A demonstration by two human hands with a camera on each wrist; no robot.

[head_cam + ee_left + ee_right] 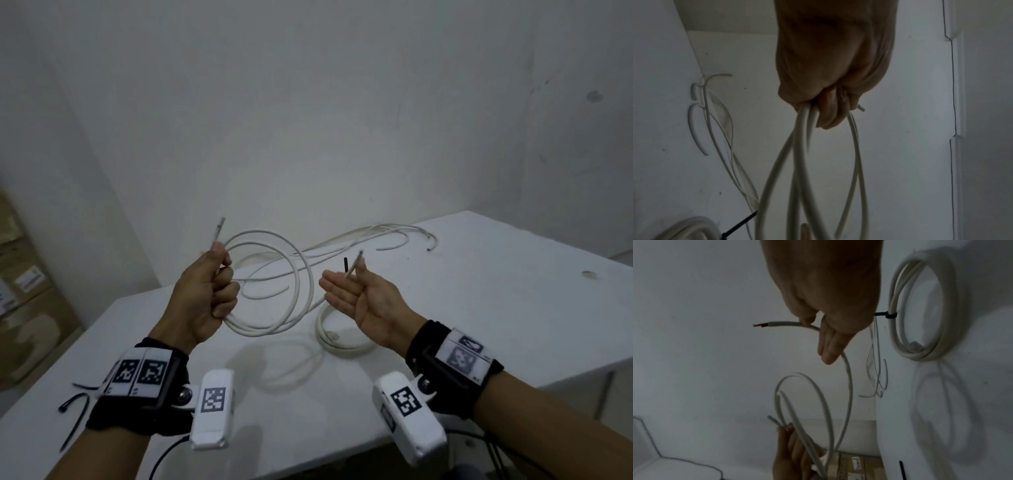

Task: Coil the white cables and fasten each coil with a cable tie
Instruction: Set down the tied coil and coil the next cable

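Bare white-walled corner, white table [479, 308] running off to the right, cardboard boxes [24, 284] stacked at far left. On the table: loose white cables [359, 240] strung out toward the back, and one finished coil [342, 339] near the front, black cable tie [888, 315] already cinched on it. Spare black ties [73, 411] lay by the left wrist. Left hand [205, 291] was clenched around the loops of the half-wound cable [274, 281], held above the table, one end poking up past the thumb. Right hand [359, 301] had fingers mostly straight, thumb pinching the free end [356, 262]. That tail ran from the right-hand pinch leftward and down into the loops, so I'd judge the right hand feeds it across to the left fist.
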